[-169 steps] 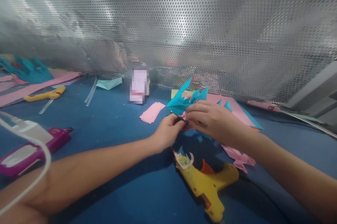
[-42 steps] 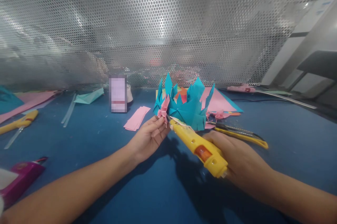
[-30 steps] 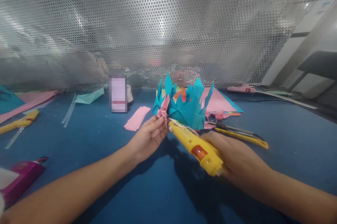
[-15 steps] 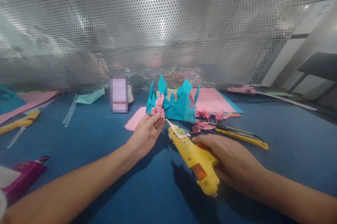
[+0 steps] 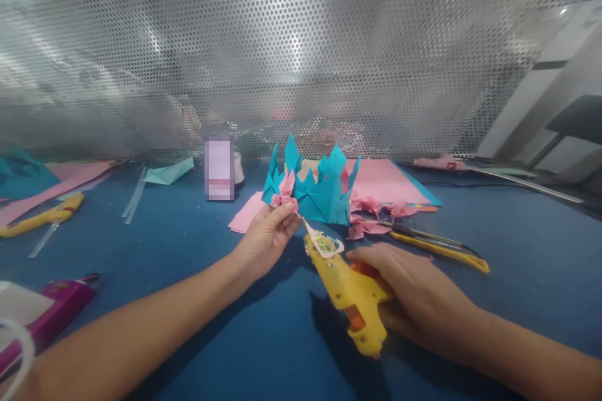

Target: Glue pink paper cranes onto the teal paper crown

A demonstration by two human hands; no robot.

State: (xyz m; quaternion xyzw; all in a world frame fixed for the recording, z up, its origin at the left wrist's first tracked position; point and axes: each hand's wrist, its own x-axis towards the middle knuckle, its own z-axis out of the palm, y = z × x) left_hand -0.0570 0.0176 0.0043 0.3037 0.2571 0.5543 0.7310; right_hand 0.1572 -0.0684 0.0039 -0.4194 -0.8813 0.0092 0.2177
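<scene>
My left hand (image 5: 268, 231) pinches a small folded pink paper piece (image 5: 285, 194) just in front of a blue folded-paper crown (image 5: 317, 197). Whether the pink paper touches the crown I cannot tell. Wrapped round the grip of a yellow hot glue gun (image 5: 343, 291) is my right hand (image 5: 404, 278), with a finger by the orange trigger. The gun's nozzle points up and left, close to my left fingertips and the pink paper. White and yellowish residue covers the front of the gun. The crown stands upright on the blue table (image 5: 188, 319).
Pink folded pieces (image 5: 367, 225) and a yellow-handled cutting tool (image 5: 439, 250) lie to the right. Pink sheets (image 5: 380, 181) are behind the crown. At left are another yellow tool (image 5: 47, 216), clear glue sticks (image 5: 135, 194) and a purple device (image 5: 66, 307). A perforated metal panel (image 5: 291, 43) closes off the back.
The whole view has shifted slightly, so most things sit further right. The glue gun's nozzle has come nearer to my left fingertips. Both hands keep their holds.
</scene>
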